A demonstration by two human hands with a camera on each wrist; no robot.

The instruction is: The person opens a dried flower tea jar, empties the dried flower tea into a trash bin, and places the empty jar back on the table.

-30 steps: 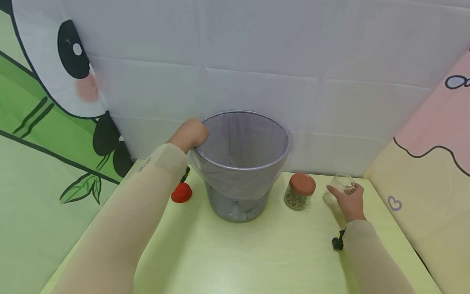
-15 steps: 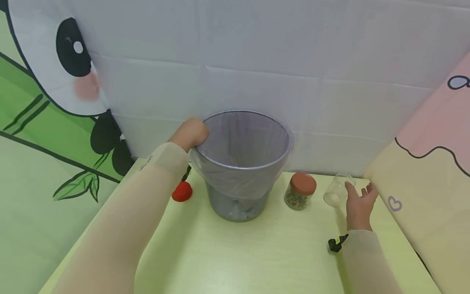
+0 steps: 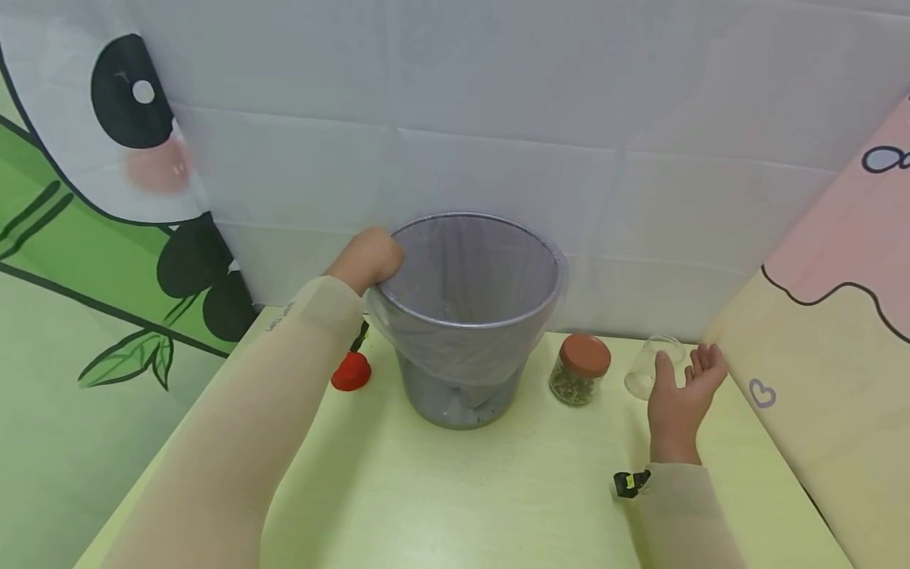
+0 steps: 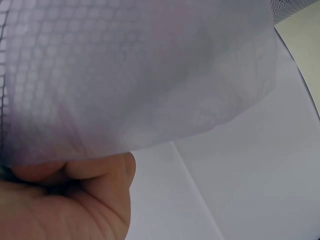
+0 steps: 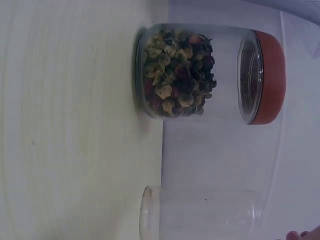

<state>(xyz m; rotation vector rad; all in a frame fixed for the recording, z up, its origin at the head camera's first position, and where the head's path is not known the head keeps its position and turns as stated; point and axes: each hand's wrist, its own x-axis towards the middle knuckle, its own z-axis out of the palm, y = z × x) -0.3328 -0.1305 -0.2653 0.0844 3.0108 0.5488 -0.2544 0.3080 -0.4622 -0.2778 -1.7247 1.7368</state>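
Observation:
My left hand [image 3: 370, 259] grips the left rim of a grey mesh wastebasket [image 3: 441, 407], lined with a thin translucent bag [image 3: 469, 352] folded over its edge. In the left wrist view the fingers [image 4: 100, 175] curl in under the bag's hem, partly hidden. Palm up, my right hand [image 3: 684, 403] holds nothing, its fingers spread just in front of a clear glass [image 3: 642, 370]. Left of that glass stands a lidded glass jar [image 3: 579, 379]; dried flowers [image 5: 177, 75] fill its lower part in the right wrist view.
A red round object [image 3: 351, 371] lies left of the wastebasket. Behind everything hangs a white sheet [image 3: 498, 95], close to the table's back edge. The pale yellow table [image 3: 498, 490] reaches forward between the two arms. A small black device [image 3: 629, 484] sits at my right wrist.
My right hand has let go of the clear glass, drawn back toward me and turned palm up. The glass stays where it was. My left hand keeps its grip on the rim.

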